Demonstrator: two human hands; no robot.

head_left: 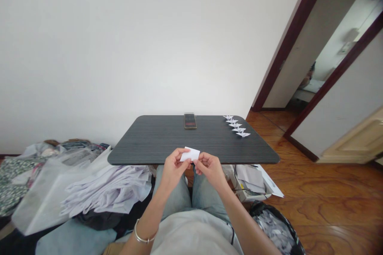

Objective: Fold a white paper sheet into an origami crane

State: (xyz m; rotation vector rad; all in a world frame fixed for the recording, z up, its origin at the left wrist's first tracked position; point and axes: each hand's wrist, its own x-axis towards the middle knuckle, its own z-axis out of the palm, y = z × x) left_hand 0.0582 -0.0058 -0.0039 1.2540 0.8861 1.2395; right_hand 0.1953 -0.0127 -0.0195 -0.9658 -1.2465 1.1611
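A small white piece of folded paper (190, 153) is held up over the near edge of the dark table (155, 139). My left hand (175, 165) pinches it from the left, thumb in front and fingers along its side. On the other side, my right hand (208, 165) grips its lower right corner between thumb and fingertips. The paper's back face is hidden from me. Several white paper cranes (239, 130) stand in a slanting row along the table's right side.
A phone (190, 121) leans at the table's far edge, by the wall. Piled clothes (110, 191) lie to the left. Right of my legs are a box of papers (249, 181) and a black-lined bin (275, 227) full of scraps. Beyond a doorway, a blurred person (308, 77) is partly visible.
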